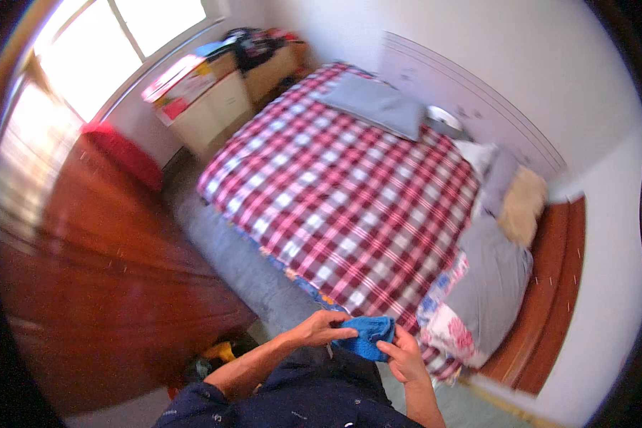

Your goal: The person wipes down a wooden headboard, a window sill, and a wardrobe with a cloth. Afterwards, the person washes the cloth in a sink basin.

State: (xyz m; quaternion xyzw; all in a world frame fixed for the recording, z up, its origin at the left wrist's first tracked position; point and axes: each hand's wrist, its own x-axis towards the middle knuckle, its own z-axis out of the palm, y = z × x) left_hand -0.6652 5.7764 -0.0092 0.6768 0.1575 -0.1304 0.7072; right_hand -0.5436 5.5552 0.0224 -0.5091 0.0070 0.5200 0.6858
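A folded blue terry cloth (pixel 365 338) is held in front of my waist, between both hands. My left hand (pixel 321 329) pinches its left side, the thumb lying on top. On the cloth's right edge, my right hand (pixel 405 356) grips with thumb and fingers. Just beyond the hands lies the near end of a bed with a red, white and grey checked blanket (pixel 348 208). Part of the cloth's underside is hidden by my fingers.
Along the bed's left side runs a grey-blue padded edge (pixel 235 262), beside a reddish-brown wooden wardrobe (pixel 123 257). A grey pillow (pixel 377 104) lies near the headboard (pixel 460 91). Grey bedding (pixel 489 283) is piled on the right. A cabinet (pixel 214 107) holding boxes stands by the window.
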